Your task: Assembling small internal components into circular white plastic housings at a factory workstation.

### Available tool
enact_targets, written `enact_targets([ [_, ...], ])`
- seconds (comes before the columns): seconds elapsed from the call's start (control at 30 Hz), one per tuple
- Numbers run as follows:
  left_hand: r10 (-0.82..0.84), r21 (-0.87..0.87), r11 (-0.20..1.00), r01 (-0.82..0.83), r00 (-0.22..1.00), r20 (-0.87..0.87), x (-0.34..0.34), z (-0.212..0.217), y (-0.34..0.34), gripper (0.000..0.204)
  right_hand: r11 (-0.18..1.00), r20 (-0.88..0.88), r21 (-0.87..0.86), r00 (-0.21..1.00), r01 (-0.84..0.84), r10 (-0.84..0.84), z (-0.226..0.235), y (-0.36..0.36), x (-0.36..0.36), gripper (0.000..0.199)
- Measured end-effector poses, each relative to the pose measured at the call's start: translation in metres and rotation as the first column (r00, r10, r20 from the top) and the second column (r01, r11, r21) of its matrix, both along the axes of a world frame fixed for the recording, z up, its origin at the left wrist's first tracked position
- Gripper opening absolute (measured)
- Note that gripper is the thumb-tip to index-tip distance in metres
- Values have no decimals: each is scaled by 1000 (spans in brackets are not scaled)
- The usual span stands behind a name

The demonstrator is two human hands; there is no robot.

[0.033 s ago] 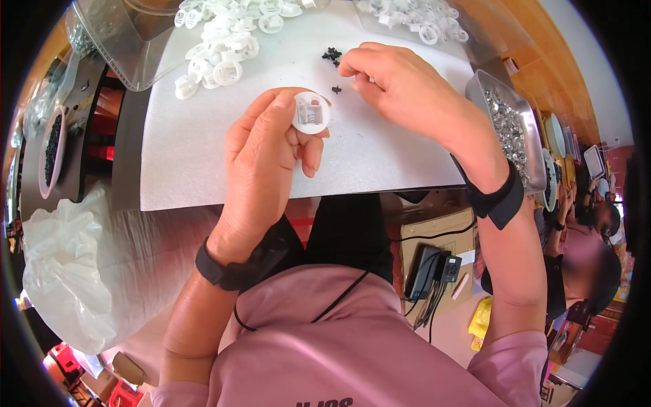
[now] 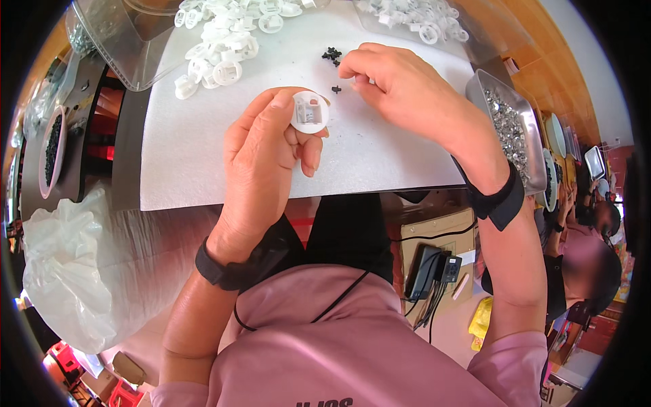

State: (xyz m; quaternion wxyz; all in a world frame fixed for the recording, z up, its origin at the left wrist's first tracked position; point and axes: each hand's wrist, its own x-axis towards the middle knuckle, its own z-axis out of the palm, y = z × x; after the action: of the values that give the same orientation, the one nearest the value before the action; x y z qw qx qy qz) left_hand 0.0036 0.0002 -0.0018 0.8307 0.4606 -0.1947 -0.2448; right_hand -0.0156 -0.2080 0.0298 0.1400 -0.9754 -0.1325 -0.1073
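My left hand (image 2: 261, 136) grips a round white plastic part (image 2: 310, 123) by its edge. The part's face is turned up and shows a square recess in its middle. To the right of it, my right hand (image 2: 407, 85) hangs over the white sheet with its fingers curled and thumb and forefinger close together. Whatever may be between those fingertips is hidden. Beside them lies a small cluster of tiny black parts (image 2: 331, 54). A single black piece (image 2: 336, 89) lies apart, nearer to me.
A heap of white round parts (image 2: 227, 72) covers the sheet's far left, by a clear plastic box (image 2: 125, 68). Another clear tray (image 2: 428, 32) of white parts stands far right. A metal tray (image 2: 538, 163) of shiny small parts sits right. A person (image 2: 586, 261) is farther right.
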Motion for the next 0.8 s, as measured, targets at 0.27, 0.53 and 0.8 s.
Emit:
enact_targets([
  [0.27,15,-1,1000,-15,1000,-11,-1,1,0,36,999,-47,9,998,-51,51,-5,5,3,12],
  [0.53,69,71,995,-67,997,-26,-2,6,-1,34,997,-70,11,995,-73,74,-10,7,11,9],
  [0.8,96,71,991,-116,967,238,3,-16,2,25,992,90,126,996,5,-16,-4,18,6,5],
])
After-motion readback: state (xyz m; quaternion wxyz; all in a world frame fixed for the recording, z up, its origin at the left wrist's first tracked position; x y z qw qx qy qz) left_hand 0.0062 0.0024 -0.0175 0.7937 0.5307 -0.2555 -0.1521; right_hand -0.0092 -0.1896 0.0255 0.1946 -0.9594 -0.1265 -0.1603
